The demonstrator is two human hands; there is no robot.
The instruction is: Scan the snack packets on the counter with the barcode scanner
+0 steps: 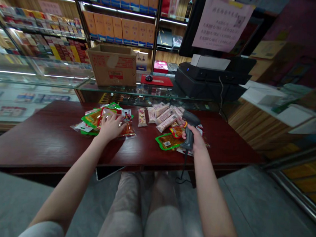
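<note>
"Head view — where's the scanner (189, 141)?"
"Wrapped in the right hand's grip (197, 136), handle toward the table (133, 154)'s near edge; a green-edged packet (167, 141) lies just left."
"Left hand (111, 126)?"
"On the left packet pile (92, 118) — can't tell if gripping. Wrapped bars (165, 117) lie between, nearer the right."

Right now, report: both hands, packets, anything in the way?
Left hand on left-side packets. Right hand gripping scanner, near green-edged packet. Wrapped bars between the hands; scanner cord hanging past table edge.
</note>
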